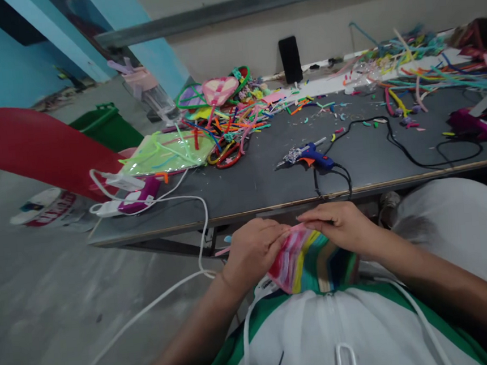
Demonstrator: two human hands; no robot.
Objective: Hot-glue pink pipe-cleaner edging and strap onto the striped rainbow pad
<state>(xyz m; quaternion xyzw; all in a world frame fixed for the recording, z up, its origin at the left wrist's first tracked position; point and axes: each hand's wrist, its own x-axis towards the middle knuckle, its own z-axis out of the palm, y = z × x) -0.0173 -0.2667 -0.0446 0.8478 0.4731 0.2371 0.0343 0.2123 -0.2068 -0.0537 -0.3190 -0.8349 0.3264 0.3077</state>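
Observation:
My left hand (pixel 255 248) and my right hand (pixel 341 226) are closed on the top edge of a striped fuzzy panel (pixel 308 262), apparently pipe cleaners laid side by side. Its bands run from pink and white through yellow, teal and tan to dark blue. It lies over my lap, just in front of the bench edge. Along its upper edge, between my fingertips, shows a pink strip, probably a pipe cleaner. A thin pink end (pixel 222 252) pokes out left of my left hand. Beyond the right hand, a blue glue gun (pixel 317 156) rests on the grey bench (pixel 260 184).
Pipe cleaners (pixel 230 129) lie heaped at the bench's back left, more (pixel 443 77) at the right. A black phone (pixel 290 59) leans on the wall. A white cable (pixel 203 231) hangs over the front left edge. A red chair (pixel 48 148) stands left.

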